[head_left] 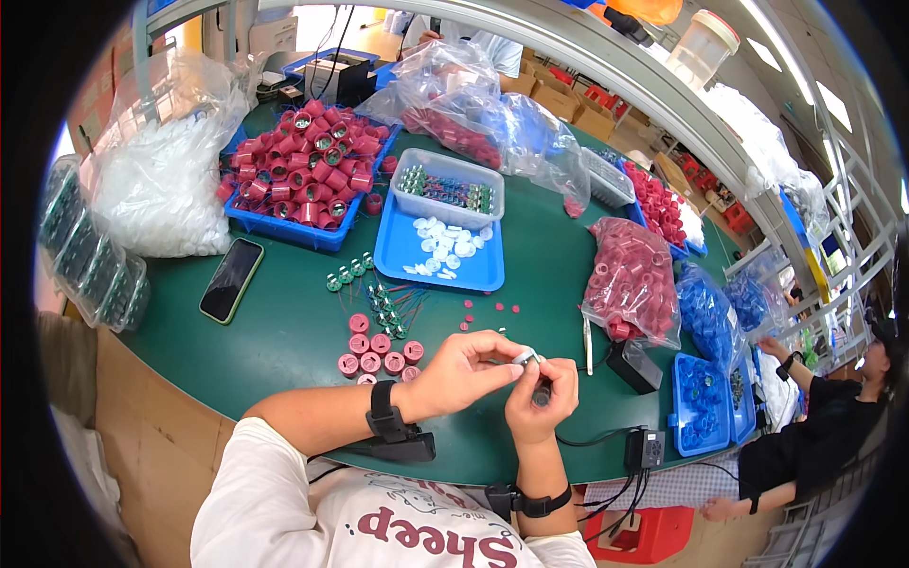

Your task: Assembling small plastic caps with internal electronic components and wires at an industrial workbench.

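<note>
My left hand [466,371] and my right hand [542,402] meet over the near edge of the green table [284,327]. The fingertips of my left hand pinch a small white cap [524,357]. In my right fist sits a small dark round part [541,396]; whether the cap touches it I cannot tell. Left of my hands stand several red cylindrical caps [379,352] in a cluster. Behind them lie small round circuit parts with coloured wires [379,301]. A black band is on each wrist.
A blue tray [398,248] carries white caps; a clear tub [445,189] holds circuit parts. A blue crate [298,170] is heaped with red caps. Plastic bags, a phone [231,279], tweezers [587,343] and a black adapter [644,447] lie around. Another person [814,426] sits at right.
</note>
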`<state>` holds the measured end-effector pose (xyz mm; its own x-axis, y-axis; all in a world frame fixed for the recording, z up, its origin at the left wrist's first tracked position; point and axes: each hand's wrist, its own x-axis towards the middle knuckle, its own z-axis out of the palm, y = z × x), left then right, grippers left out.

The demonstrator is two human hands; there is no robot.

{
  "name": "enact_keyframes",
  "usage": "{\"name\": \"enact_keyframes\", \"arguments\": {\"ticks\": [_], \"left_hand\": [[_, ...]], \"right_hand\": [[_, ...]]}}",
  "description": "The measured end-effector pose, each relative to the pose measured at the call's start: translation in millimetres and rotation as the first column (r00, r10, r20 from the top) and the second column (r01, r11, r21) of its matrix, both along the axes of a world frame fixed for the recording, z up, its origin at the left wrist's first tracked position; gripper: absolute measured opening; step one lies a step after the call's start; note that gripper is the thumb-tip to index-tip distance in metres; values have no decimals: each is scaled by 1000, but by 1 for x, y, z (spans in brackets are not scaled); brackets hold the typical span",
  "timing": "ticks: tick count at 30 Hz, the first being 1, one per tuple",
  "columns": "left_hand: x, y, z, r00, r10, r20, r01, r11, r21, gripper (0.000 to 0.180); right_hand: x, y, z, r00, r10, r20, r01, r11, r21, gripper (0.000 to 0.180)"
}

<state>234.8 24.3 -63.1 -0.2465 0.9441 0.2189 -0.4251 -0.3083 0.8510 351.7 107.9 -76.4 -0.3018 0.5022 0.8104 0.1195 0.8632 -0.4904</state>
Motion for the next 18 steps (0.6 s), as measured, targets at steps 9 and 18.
{"name": "enact_keyframes", "arguments": {"ticks": [9,18], "left_hand": [[-7,-3,13,531,596,-603,-195,778,597,26],[-10,-3,18,388,672,-631,19,678,735,34]], "right_hand": [[21,2,10,624,377,-684,-779,229,-584,24],[28,11,4,315,354,-881,-798,-404,-447,15]]}}
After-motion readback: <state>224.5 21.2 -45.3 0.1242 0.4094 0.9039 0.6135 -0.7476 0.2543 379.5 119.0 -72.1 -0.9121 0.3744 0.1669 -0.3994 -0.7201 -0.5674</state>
